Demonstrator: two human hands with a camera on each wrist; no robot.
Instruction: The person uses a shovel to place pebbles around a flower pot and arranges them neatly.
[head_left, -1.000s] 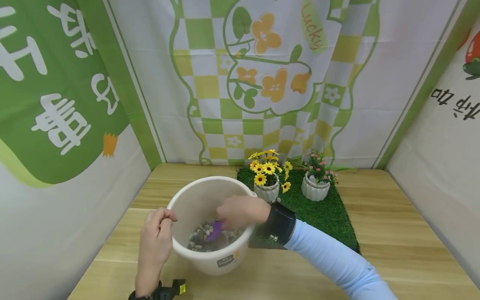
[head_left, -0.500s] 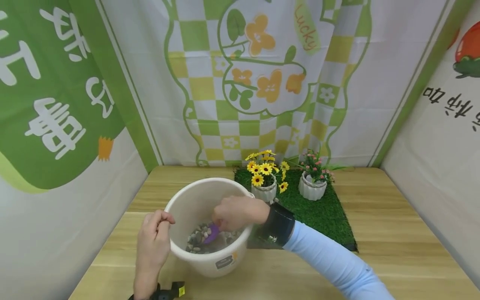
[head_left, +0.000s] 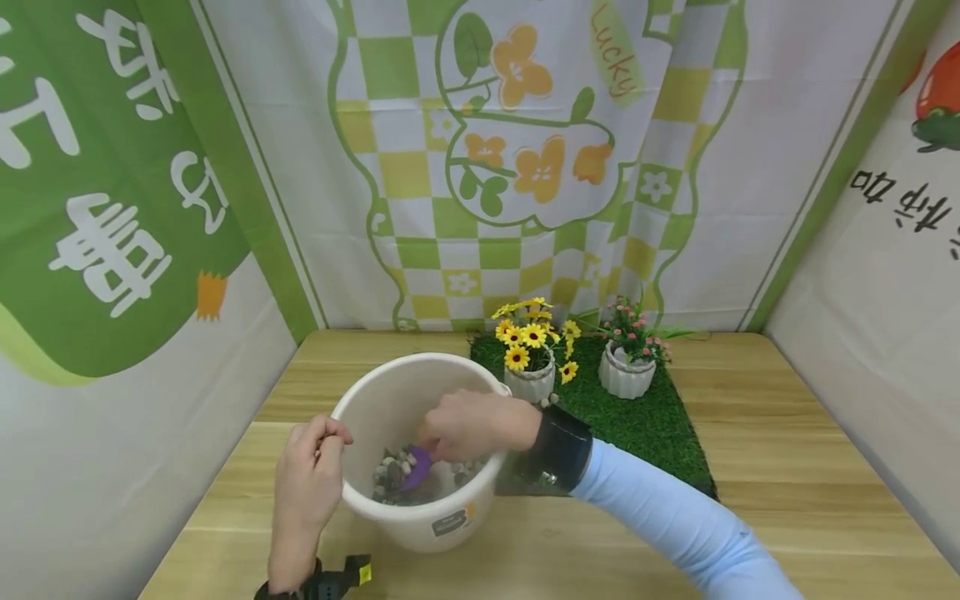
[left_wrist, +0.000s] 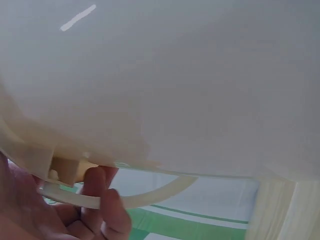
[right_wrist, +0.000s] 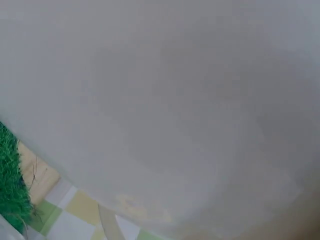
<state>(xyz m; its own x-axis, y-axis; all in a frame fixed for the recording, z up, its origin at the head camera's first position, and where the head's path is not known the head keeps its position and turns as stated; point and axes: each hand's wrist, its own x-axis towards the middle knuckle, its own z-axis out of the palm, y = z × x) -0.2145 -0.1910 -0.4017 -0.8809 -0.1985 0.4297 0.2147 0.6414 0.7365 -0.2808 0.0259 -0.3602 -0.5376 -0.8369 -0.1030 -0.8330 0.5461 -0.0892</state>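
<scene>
A white plastic bucket [head_left: 397, 522] stands on the table with grey and pale pebbles [head_left: 388, 477] at its bottom. My left hand [head_left: 306, 483] grips the bucket's left rim; in the left wrist view its fingers curl by the rim and round the pale handle [left_wrist: 162, 192]. Reaching over the right rim, my right hand [head_left: 472, 423] holds a small purple scoop [head_left: 417, 469] down among the pebbles. Its handle is hidden in my fingers. The right wrist view is filled mostly by the bucket's wall [right_wrist: 165, 100], and the scoop does not show there.
Behind and right of the bucket lies a green turf mat [head_left: 637, 442]. On it stand a white pot of yellow flowers [head_left: 531, 385] and a white pot of pink flowers [head_left: 627, 375]. Several pebbles [head_left: 550, 401] sit by the first pot. Printed cloth walls enclose the wooden table [head_left: 780, 467].
The scoop has shifted slightly left and stands more upright among the pebbles, my right hand moving left with it. My left hand keeps its hold on the bucket's rim.
</scene>
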